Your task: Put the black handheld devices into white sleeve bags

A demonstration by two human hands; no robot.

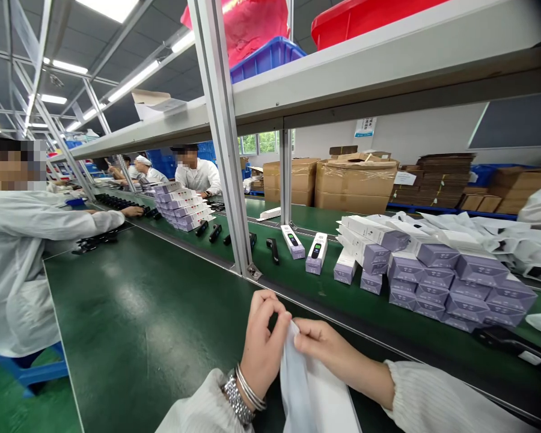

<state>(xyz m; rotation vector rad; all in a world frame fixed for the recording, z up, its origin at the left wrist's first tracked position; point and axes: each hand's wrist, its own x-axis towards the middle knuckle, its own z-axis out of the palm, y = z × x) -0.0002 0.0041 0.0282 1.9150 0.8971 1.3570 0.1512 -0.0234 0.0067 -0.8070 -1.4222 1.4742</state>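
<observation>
Close to the table's front edge, my left hand (264, 337) pinches the top of a thin whitish sleeve (295, 385) between thumb and fingers. My right hand (327, 349) grips the same top edge just to the right, its fingertips almost touching those of the left. The sleeve hangs down out of the frame. Behind it lies a flat white sheet or box (331, 400), partly hidden by the sleeve and my right hand. A bracelet and a metal watch circle my left wrist.
Purple-and-white boxes (437, 276) are stacked at the right on the green belt (315, 285). A black device (273, 250) lies beside a metal post (225, 138). A black tool (514, 346) is at far right. A co-worker (18, 258) sits left.
</observation>
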